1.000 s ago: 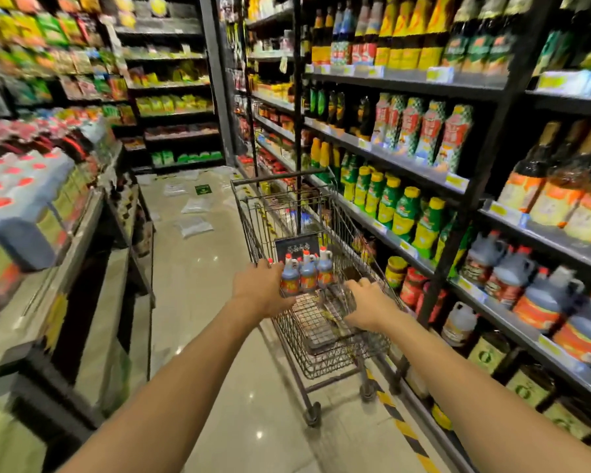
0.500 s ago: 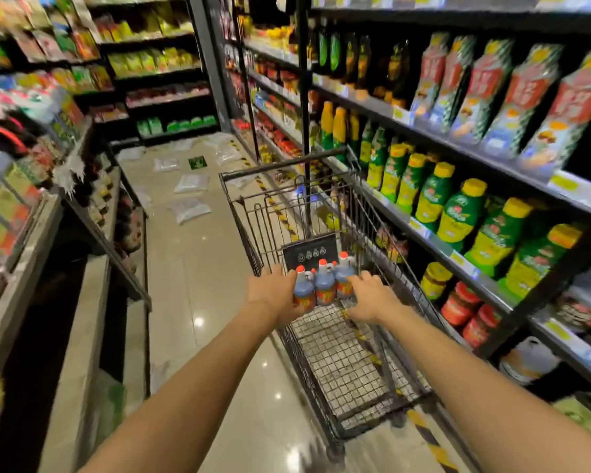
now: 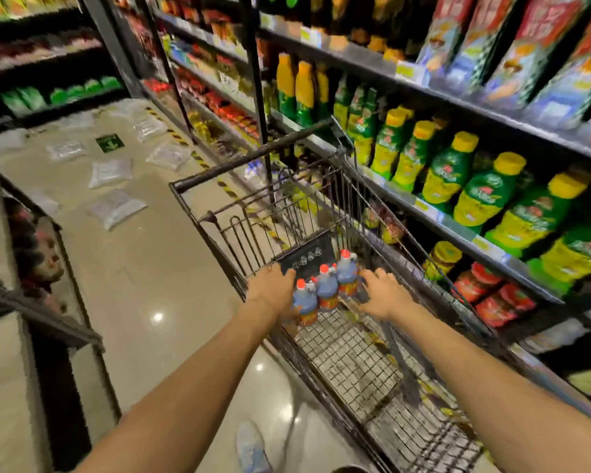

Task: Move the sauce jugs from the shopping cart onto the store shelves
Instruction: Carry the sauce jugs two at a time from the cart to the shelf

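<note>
Three sauce jugs [image 3: 328,290], dark blue with red caps and orange labels, stand in a tight row at the far end of the wire shopping cart [image 3: 352,363]. Both of my arms reach into the basket. My left hand [image 3: 270,288] wraps against the left side of the leftmost jug, with its fingers curled round it. To the right of the row, my right hand [image 3: 384,293] has its fingers spread and touches the rightmost jug. The store shelves [image 3: 458,230] run along the cart's right side, packed with green bottles with yellow caps.
The cart's handle bar [image 3: 253,158] lies at the far end, with a black sign [image 3: 307,256] behind the jugs. Clear plastic packs [image 3: 115,206] are scattered on the tiled aisle floor. A low display rack [image 3: 41,302] lines the left side. Red-lidded jars [image 3: 492,295] fill the lower right shelf.
The view has moved closer and tilted down over the cart. My hands stay on either side of the jug row, and the right hand's fingers have spread.
</note>
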Demonstrator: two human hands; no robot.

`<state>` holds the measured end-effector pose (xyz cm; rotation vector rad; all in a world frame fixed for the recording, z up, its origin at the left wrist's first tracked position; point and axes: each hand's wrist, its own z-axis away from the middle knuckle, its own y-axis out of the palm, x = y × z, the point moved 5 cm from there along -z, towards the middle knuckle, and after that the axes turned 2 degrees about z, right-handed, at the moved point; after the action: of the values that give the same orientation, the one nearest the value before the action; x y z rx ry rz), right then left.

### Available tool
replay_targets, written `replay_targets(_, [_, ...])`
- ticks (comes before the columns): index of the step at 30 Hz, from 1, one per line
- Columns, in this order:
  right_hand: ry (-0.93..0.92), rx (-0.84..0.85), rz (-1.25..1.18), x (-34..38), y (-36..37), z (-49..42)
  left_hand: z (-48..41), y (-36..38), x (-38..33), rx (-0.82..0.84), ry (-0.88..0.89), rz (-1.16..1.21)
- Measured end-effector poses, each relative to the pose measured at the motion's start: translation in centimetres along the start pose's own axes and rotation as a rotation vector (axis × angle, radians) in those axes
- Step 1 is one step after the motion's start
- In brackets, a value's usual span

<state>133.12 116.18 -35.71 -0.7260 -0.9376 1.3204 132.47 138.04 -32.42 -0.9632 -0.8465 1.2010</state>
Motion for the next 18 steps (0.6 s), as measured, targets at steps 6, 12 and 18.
replay_targets(6, [0.137, -0.005, -0.089, 1.9, 1.5, -2.6, -6.2, 0.2, 3.0, 0.077, 0.136, -0.070])
replay_targets(12, [0.289, -0.082, -0.201, 0.4, 2.0, -4.3, -11.0, 0.8, 1.0, 0.146, 0.270, -0.102])
replay_targets(18, [0.342, -0.117, -0.239, -1.7, 1.1, -7.8, -15.7, 1.8, -0.9, 0.193, 0.287, -0.106])
